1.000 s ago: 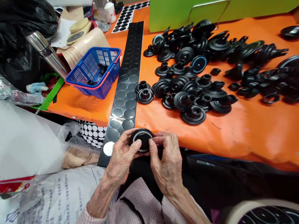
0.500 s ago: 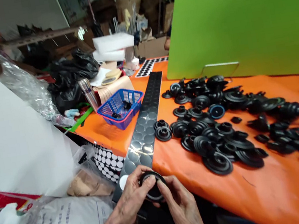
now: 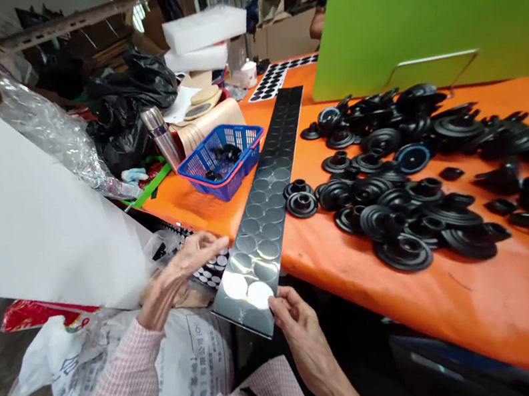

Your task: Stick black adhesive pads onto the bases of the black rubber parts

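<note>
A long dark strip of round stickers [image 3: 260, 215] lies over the orange table and juts past its near edge. Two bare white circles show at its near end. My right hand [image 3: 297, 317] pinches the strip's right edge close to those circles. To the left of the strip, my left hand [image 3: 196, 255] is raised with fingers stretched out, holding nothing I can see. Beyond it stands a blue plastic basket [image 3: 227, 187] with some black parts [image 3: 229, 153] inside, partly blurred. Many black round stepped discs [image 3: 400, 250] are heaped right of the strip.
A steel flask [image 3: 162, 137], white foam blocks [image 3: 206, 28] and a black plastic bag [image 3: 134, 84] stand at the back left. A green board [image 3: 435, 7] rises behind the heap. A white panel [image 3: 24, 191] and printed sacks [image 3: 192, 372] are at the left. Another person's arm [image 3: 317, 21] shows far back.
The black disc that both hands held has left them. My left hand has moved up and left; my right now grips the strip. A second white circle is bare, and the basket looks fuller.
</note>
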Demonstrator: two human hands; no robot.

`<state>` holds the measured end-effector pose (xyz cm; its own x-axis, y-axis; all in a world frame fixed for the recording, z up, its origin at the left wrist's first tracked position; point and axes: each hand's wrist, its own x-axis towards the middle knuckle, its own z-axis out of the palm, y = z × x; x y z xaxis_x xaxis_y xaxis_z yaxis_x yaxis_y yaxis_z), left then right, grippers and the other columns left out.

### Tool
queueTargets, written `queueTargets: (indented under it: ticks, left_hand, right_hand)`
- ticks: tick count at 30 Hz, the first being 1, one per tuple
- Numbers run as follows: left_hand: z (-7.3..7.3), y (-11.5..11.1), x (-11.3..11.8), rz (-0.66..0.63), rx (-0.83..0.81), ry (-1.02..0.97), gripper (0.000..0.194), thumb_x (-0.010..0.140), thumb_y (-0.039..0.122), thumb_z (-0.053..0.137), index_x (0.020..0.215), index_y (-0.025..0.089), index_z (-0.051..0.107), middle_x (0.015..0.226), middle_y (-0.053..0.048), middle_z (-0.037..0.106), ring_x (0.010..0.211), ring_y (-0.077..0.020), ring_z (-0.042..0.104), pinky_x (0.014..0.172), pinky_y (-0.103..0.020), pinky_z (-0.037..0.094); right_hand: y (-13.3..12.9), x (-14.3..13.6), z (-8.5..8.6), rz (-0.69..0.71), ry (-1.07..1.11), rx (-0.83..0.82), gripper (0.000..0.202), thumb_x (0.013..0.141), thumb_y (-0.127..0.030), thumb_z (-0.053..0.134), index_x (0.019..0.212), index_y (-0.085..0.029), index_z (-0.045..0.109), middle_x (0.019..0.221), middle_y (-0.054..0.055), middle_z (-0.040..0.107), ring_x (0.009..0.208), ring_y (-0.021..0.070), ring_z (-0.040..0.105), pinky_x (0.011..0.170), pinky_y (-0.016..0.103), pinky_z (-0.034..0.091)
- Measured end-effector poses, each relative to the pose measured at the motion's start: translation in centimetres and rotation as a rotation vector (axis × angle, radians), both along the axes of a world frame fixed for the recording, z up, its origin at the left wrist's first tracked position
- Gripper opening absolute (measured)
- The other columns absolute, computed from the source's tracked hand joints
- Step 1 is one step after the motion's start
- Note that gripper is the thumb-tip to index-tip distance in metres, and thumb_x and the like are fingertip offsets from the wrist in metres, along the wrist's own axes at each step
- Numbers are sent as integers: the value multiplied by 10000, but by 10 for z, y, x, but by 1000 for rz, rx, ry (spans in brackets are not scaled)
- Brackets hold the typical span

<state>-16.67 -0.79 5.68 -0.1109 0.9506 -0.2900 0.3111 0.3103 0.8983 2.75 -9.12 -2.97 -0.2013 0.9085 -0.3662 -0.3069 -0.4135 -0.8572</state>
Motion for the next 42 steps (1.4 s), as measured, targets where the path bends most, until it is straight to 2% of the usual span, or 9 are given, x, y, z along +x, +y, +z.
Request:
queueTargets:
  ticks: [4, 11, 15, 23, 27, 31, 35, 38, 42]
  left_hand:
    - [-42, -46, 11, -61, -243, -292, 343, 688, 438, 758, 842, 136, 711, 774, -84, 689, 663, -153, 609, 623, -270, 461]
    - [-51, -57, 31, 13, -210, -626, 342, 710, 332, 772, 977, 127, 711, 812, -60, 694, 725, -132, 602, 729, -258, 460]
    - [-57, -58, 33, -1, -115, -638, 276, 731, 315, 763, 921, 122, 713, 803, -42, 663, 733, -117, 568, 715, -233, 434]
    - [-66, -58, 30, -46, -60, -584, 253, 751, 347, 739, 891, 139, 703, 811, -19, 644, 767, -116, 547, 739, -228, 418]
    - [-55, -59, 11, -35, -131, -347, 329, 733, 401, 724, 928, 139, 685, 785, -36, 647, 719, -143, 546, 659, -244, 414]
    - [-23, -54, 6, 85, 17, 79, 255, 736, 425, 694, 769, 180, 633, 678, 7, 574, 632, -126, 485, 571, -225, 363]
    - [7, -40, 35, -218, -107, -125, 328, 760, 488, 647, 728, 171, 573, 623, 26, 534, 581, -99, 477, 571, -218, 378]
    - [17, -25, 61, -283, -134, -267, 337, 711, 469, 689, 774, 166, 558, 684, 20, 564, 592, -91, 518, 603, -221, 418]
    - [18, 10, 87, -493, -68, 13, 349, 811, 500, 568, 882, 160, 605, 753, -31, 627, 598, -137, 585, 618, -274, 450]
  right_hand:
    - [-1, 10, 3, 76, -46, 54, 327, 855, -517, 567, 912, -195, 564, 736, -3, 571, 651, 135, 511, 628, 270, 451]
    - [16, 13, 6, -85, -827, 805, 400, 918, -379, 498, 1271, -193, 535, 1254, 148, 570, 1180, 288, 513, 997, 502, 425]
    - [32, -2, 11, 58, -969, 894, 352, 957, -365, 444, 1207, -161, 585, 1121, 143, 629, 1041, 282, 570, 905, 478, 488]
    - [45, -9, 15, 23, -979, 943, 243, 968, -293, 423, 1003, -172, 630, 922, 91, 649, 856, 226, 600, 767, 362, 506]
    - [50, 9, 18, -185, -878, 862, 245, 975, -219, 398, 812, -191, 579, 737, 28, 606, 664, 153, 596, 633, 270, 480]
    - [40, 18, 24, -204, -795, 910, 196, 962, -192, 439, 872, -197, 613, 769, 23, 610, 655, 126, 619, 633, 231, 504]
    - [23, 10, 30, -127, -679, 974, 241, 944, -183, 453, 1091, -206, 642, 993, 82, 631, 839, 152, 662, 724, 242, 551]
    - [23, 13, 35, -137, -496, 748, 274, 920, -279, 519, 1176, -219, 596, 1130, 96, 620, 962, 186, 649, 800, 303, 557]
    - [37, 36, 38, -302, -254, 319, 254, 883, -451, 552, 867, -199, 578, 672, -15, 596, 606, 133, 576, 591, 253, 504]
